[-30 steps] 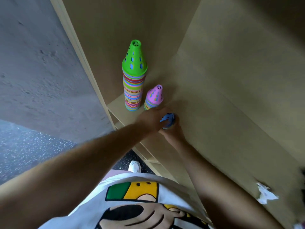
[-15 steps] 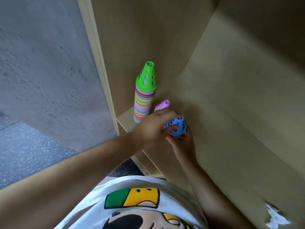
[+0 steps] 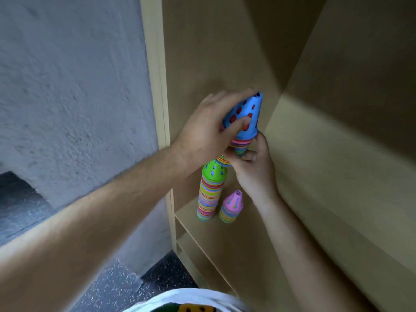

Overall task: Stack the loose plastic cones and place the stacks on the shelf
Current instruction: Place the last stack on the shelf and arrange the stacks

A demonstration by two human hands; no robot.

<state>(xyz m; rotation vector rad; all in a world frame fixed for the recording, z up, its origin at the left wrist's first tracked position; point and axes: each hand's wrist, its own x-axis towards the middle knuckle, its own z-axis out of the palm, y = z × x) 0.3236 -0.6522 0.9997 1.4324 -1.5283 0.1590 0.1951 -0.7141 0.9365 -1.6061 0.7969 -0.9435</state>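
Gripping blue stack [image 3: 247, 113] aloft with left hand [image 3: 207, 129], fingers curled over top; pinching base with right hand [image 3: 254, 170]. Three stacks counted: one held, green stack [image 3: 210, 192] and pink stack [image 3: 231, 207] upright on shelf [image 3: 225, 244].

Shelf board [image 3: 247, 248] and side panel [image 3: 202, 59]: pale wood-toned sheet material, smooth and matt, with no visible grain and a plain dull band along the edges. The blue-capped stack [image 3: 246, 118], and the green-capped stack [image 3: 212, 190] and pink-capped stack [image 3: 231, 206] near the left edge of the shelf board, are smooth moulded plastic with a faint sheen, their perforated caps in solid colour and the nested rims below showing as thin bright bands. Wall [image 3: 67, 86]: grey, rough, grainy plaster-like coat; floor [image 3: 117, 287]: dark, speckled, granular; shirt [image 3: 180, 299]: white printed cloth, matt.
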